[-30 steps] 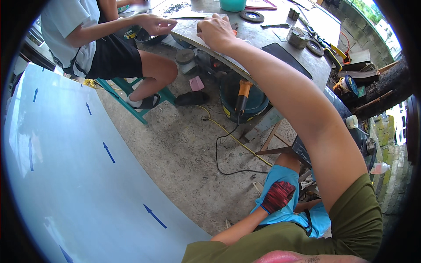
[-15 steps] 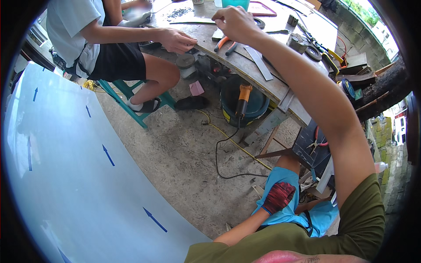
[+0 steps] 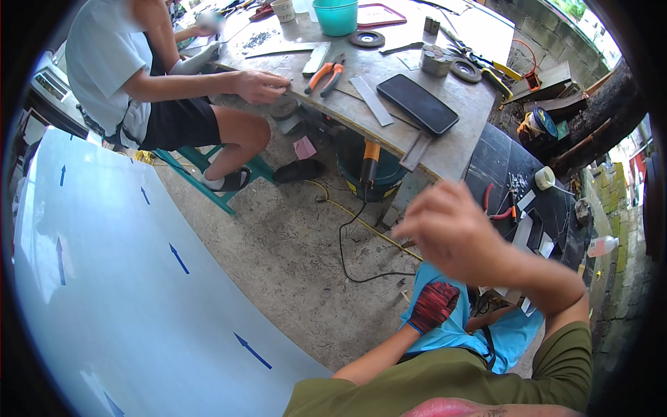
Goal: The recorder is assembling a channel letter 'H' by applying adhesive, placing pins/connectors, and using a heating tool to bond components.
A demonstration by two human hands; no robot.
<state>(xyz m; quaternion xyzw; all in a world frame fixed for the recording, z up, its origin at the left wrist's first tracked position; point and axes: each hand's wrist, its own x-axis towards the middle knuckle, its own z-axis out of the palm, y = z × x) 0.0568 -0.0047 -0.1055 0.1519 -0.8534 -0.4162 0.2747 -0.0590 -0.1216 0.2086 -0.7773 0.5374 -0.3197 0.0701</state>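
Note:
My right hand (image 3: 451, 233) hangs blurred in mid-air below the near edge of the grey worktable (image 3: 445, 149), fingers bent; whether it holds anything cannot be made out. My left hand (image 3: 434, 306), in a red and black glove, rests curled on blue cloth (image 3: 445, 333) on my lap. On the table lie orange-handled pliers (image 3: 325, 75), a flat metal strip (image 3: 372, 101) and a black slab-like device (image 3: 417, 104). A seated person's hand (image 3: 260, 87) rests on the table's left edge.
A large white sheet with blue arrows (image 3: 125, 278) fills the lower left. A teal tub (image 3: 335, 15), grinding discs (image 3: 367, 39) and hand tools crowd the tabletop. An orange-handled power tool (image 3: 370, 156) hangs below the table, with its black cable (image 3: 344, 243) on the floor. A green stool (image 3: 233, 187) stands at left.
My right arm has drawn back from the tabletop to a spot near my lap. The view has tilted, showing more of the table. The seated person's hand stays on the table edge.

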